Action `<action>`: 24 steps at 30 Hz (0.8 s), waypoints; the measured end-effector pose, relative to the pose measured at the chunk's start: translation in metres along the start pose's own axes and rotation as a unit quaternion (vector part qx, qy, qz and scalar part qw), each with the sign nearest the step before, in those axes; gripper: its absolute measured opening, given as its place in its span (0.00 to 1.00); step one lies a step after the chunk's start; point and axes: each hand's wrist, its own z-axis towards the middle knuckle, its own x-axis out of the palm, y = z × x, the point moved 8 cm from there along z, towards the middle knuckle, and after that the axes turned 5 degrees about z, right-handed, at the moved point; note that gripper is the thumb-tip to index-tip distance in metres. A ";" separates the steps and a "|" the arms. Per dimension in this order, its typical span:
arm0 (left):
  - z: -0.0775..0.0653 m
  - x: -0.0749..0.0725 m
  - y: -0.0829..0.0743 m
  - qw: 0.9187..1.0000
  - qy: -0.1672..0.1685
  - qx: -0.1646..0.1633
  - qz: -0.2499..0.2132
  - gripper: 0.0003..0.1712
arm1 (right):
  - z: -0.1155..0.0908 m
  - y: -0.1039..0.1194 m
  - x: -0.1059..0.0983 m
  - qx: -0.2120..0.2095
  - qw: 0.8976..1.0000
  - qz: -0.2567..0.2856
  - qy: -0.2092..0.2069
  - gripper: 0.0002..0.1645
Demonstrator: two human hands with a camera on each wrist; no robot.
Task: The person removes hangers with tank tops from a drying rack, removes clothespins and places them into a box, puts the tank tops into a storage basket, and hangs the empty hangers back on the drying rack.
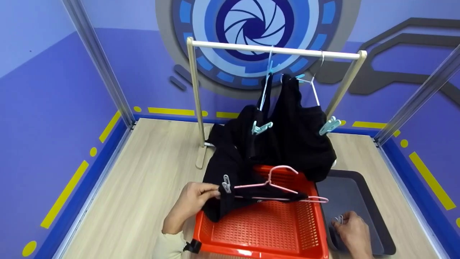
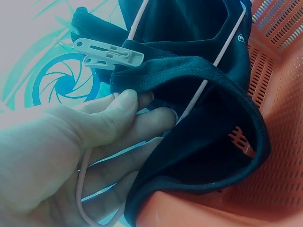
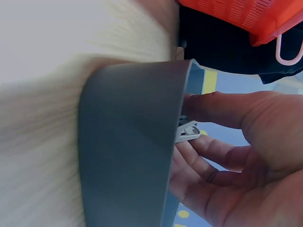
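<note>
With thumb and fingers my left hand (image 1: 190, 201) pinches the waistband edge of a black garment (image 1: 228, 205). Beside those fingertips, a light grey clothespin (image 1: 226, 185) is clipped on the fabric at one end of a pink hanger (image 1: 269, 183). This hanger runs through the garment above a red basket (image 1: 315, 225); in the left wrist view the opening of the garment gapes wide. To the right, my right hand (image 1: 354, 230) holds a second pale clothespin (image 3: 189, 132) between thumb and fingers, low over a dark grey tray (image 1: 346, 190).
A wooden rack (image 1: 248, 47) stands behind the basket. Black clothes (image 1: 302, 136) hang from it on hangers with light blue clothespins (image 1: 330, 126), reaching down to the basket's back edge. Blue-purple walls (image 1: 39, 108) enclose the table on the left, back and right.
</note>
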 end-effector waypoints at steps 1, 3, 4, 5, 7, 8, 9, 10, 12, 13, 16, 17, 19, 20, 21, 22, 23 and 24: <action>0.000 0.000 0.000 1.000 0.000 0.001 0.000 0.04 | 0.000 0.000 0.000 -0.004 1.000 -0.002 -0.001 0.21; 0.000 0.000 0.000 1.000 0.000 0.002 -0.001 0.04 | 0.000 0.000 0.001 -0.014 1.000 -0.006 -0.002 0.19; 0.000 0.000 0.000 1.000 0.000 0.003 -0.001 0.04 | 0.000 0.000 0.002 -0.018 1.000 -0.007 -0.001 0.19; 0.000 0.000 0.000 1.000 0.000 0.005 -0.001 0.04 | 0.000 0.000 0.003 -0.022 1.000 -0.007 -0.001 0.19; 0.000 0.000 0.000 1.000 0.000 0.007 -0.001 0.04 | 0.000 0.000 0.004 -0.027 1.000 -0.008 0.001 0.19; 0.000 0.000 0.001 1.000 0.000 0.008 -0.002 0.05 | 0.000 0.000 0.005 -0.029 1.000 -0.009 0.002 0.20; 0.000 0.000 0.001 1.000 0.000 0.009 -0.002 0.05 | 0.000 0.000 0.005 -0.030 0.999 -0.009 0.001 0.20; 0.000 0.000 0.001 1.000 0.000 0.010 -0.002 0.05 | 0.001 0.000 0.006 -0.031 0.999 -0.009 0.001 0.20; 0.000 0.000 0.001 1.000 -0.001 0.011 -0.003 0.05 | 0.001 0.000 0.007 -0.030 0.999 -0.009 0.002 0.20; 0.000 0.000 0.001 1.000 -0.001 0.011 -0.004 0.05 | 0.001 0.000 0.007 -0.031 0.999 -0.010 0.002 0.20; 0.000 0.000 0.001 1.000 -0.003 0.012 -0.003 0.05 | 0.002 -0.001 0.008 -0.031 0.999 -0.010 0.004 0.20; 0.000 0.000 0.001 1.000 -0.004 0.013 -0.002 0.05 | 0.002 -0.002 0.009 -0.030 0.999 -0.010 0.006 0.20; 0.000 0.000 0.001 1.000 -0.004 0.011 -0.003 0.04 | 0.002 -0.003 0.010 -0.030 0.999 -0.012 0.010 0.20; 0.000 0.000 0.001 1.000 -0.004 0.010 -0.003 0.04 | 0.002 -0.003 0.011 -0.028 0.999 -0.013 0.012 0.20; 0.000 0.000 0.001 1.000 -0.003 0.009 -0.004 0.04 | 0.002 -0.003 0.011 -0.027 0.999 -0.013 0.014 0.20; 0.000 0.000 0.001 1.000 -0.003 0.008 -0.005 0.05 | 0.002 -0.004 0.012 -0.027 0.999 -0.013 0.015 0.21; 0.000 0.000 0.001 1.000 -0.003 0.007 -0.005 0.05 | 0.002 -0.004 0.012 -0.027 0.999 -0.015 0.016 0.21; 0.000 0.000 0.000 1.000 -0.003 0.007 -0.005 0.05 | 0.002 -0.004 0.012 -0.027 0.999 -0.016 0.016 0.21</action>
